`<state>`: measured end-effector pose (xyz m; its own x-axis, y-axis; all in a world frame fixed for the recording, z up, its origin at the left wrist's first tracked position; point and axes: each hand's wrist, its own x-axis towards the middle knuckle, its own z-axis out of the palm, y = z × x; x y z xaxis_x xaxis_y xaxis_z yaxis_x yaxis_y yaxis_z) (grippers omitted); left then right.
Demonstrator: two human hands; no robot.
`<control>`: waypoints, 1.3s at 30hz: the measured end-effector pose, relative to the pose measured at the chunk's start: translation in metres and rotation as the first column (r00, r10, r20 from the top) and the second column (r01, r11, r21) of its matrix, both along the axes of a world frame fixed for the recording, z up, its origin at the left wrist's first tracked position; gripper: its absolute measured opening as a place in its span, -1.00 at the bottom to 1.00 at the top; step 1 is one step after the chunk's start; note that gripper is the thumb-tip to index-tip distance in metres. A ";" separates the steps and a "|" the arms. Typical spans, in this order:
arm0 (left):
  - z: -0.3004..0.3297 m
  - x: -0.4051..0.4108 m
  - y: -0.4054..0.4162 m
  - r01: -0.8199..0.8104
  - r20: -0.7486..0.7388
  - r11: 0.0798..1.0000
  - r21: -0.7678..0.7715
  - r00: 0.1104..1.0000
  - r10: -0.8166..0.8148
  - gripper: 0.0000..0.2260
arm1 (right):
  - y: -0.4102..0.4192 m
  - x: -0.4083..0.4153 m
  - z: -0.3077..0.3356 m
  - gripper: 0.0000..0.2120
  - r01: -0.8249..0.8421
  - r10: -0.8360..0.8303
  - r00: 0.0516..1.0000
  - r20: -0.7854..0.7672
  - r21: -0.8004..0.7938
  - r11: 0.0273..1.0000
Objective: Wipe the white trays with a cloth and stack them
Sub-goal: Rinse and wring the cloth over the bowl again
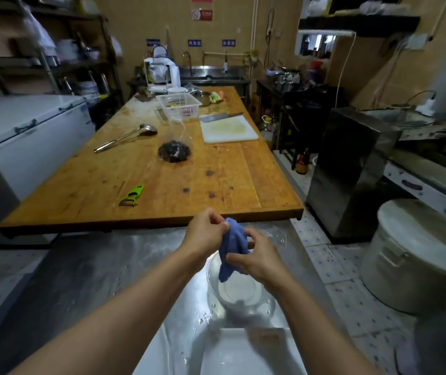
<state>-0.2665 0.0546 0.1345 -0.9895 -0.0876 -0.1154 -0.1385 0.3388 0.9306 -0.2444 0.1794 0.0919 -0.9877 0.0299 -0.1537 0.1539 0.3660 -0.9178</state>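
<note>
head cam | faces forward-down | hands close | wooden table (162, 169) beyond

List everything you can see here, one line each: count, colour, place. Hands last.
cloth: 1, blue, held over the bowl
bowl: 1, clear, steel counter, under the hands
tray: 1, white, bottom edge, near the bowl
table: 1, wooden, centre
peeler: 1, green, table near edge
ladle: 1, steel, table left
bag: 1, clear with dark contents, table middle
board: 1, white, table right
cleaver: 1, steel, behind the board
basket: 1, white, table far end
left hand: grips the cloth top
right hand: pinches the cloth lower down
</note>
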 end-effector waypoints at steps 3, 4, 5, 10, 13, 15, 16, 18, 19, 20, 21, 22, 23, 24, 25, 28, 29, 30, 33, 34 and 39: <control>-0.004 -0.002 0.005 -0.005 0.043 0.994 0.113 0.999 0.000 -0.81 | 0.003 -0.010 -0.014 -0.79 0.017 -0.014 1.000 0.028 -0.121 0.992; -0.006 -0.003 0.005 -0.029 0.074 0.986 0.163 0.997 0.017 -0.82 | 0.006 -0.014 -0.017 -0.83 0.015 -0.009 0.999 0.031 -0.176 0.984; -0.008 -0.006 0.005 -0.075 0.125 0.972 0.225 0.991 0.048 -0.84 | 0.009 -0.016 -0.019 -0.86 0.012 -0.005 0.999 0.036 -0.209 0.978; -0.043 -0.021 -0.002 -0.324 0.474 0.906 0.274 0.865 0.166 -0.81 | 0.025 -0.026 -0.018 -0.78 0.136 -0.142 0.989 -0.045 -0.121 0.983; -0.066 -0.022 -0.010 -0.274 0.559 0.933 0.234 0.823 0.102 -0.86 | 0.035 -0.025 -0.008 -0.86 0.201 -0.170 0.957 -0.234 0.118 0.972; -0.068 -0.021 -0.011 -0.210 0.582 0.927 0.310 0.813 -0.010 -0.83 | 0.039 -0.024 0.000 -0.87 0.211 -0.097 0.926 -0.364 0.288 0.934; -0.067 -0.021 -0.010 -0.177 0.593 0.915 0.363 0.801 -0.081 -0.74 | 0.038 -0.024 0.002 -0.86 0.204 -0.054 0.915 -0.399 0.345 0.916; -0.062 -0.022 -0.002 -0.074 0.595 0.882 0.466 0.764 -0.250 -0.58 | 0.033 -0.024 0.002 -0.85 0.174 0.025 0.910 -0.414 0.436 0.883; -0.059 -0.024 0.003 -0.020 0.589 0.866 0.500 0.741 -0.323 -0.52 | 0.030 -0.024 0.000 -0.84 0.165 0.051 0.910 -0.412 0.472 0.866; -0.056 -0.024 0.007 0.014 0.588 0.852 0.524 0.718 -0.373 -0.49 | 0.026 -0.024 -0.002 -0.83 0.161 0.067 0.908 -0.414 0.493 0.855; -0.054 -0.026 0.011 0.025 0.593 0.845 0.535 0.701 -0.396 -0.47 | 0.022 -0.024 -0.004 -0.81 0.158 0.079 0.902 -0.424 0.495 0.854; -0.052 -0.027 0.014 0.010 0.599 0.839 0.544 0.695 -0.397 -0.49 | 0.020 -0.024 -0.005 -0.79 0.151 0.090 0.894 -0.439 0.484 0.862; -0.051 -0.029 0.016 -0.026 0.605 0.833 0.553 0.701 -0.379 -0.53 | 0.017 -0.023 -0.007 -0.77 0.137 0.100 0.885 -0.455 0.460 0.877; -0.050 -0.032 0.018 -0.074 0.604 0.820 0.568 0.714 -0.354 -0.61 | 0.014 -0.022 -0.009 -0.76 0.122 0.102 0.878 -0.467 0.425 0.897; -0.050 -0.034 0.018 -0.118 0.599 0.805 0.581 0.732 -0.325 -0.68 | 0.013 -0.020 -0.010 -0.76 0.108 0.093 0.873 -0.480 0.375 0.921; -0.056 -0.038 0.017 -0.143 0.574 0.798 0.585 0.768 -0.283 -0.82 | 0.012 -0.019 -0.013 -0.79 0.059 0.059 0.837 -0.544 0.196 0.979; -0.057 -0.038 0.015 -0.129 0.565 0.802 0.584 0.773 -0.288 -0.81 | 0.013 -0.020 -0.014 -0.78 0.035 0.060 0.827 -0.558 0.158 0.987; -0.058 -0.037 0.014 -0.111 0.553 0.803 0.586 0.780 -0.295 -0.80 | 0.014 -0.021 -0.015 -0.75 0.011 0.067 0.824 -0.563 0.134 0.991; -0.060 -0.036 0.015 -0.072 0.486 0.828 0.556 0.836 -0.254 -0.79 | 0.019 -0.023 -0.019 -0.71 -0.044 0.088 0.850 -0.519 0.097 0.994; -0.061 -0.037 0.016 -0.076 0.455 0.839 0.539 0.864 -0.214 -0.76 | 0.020 -0.023 -0.020 -0.70 -0.061 0.086 0.876 -0.475 0.069 0.996; -0.072 -0.038 0.011 0.073 0.043 0.994 0.079 0.996 -0.077 -0.77 | 0.026 -0.026 -0.022 -0.72 0.199 -0.166 0.980 0.112 -0.474 0.858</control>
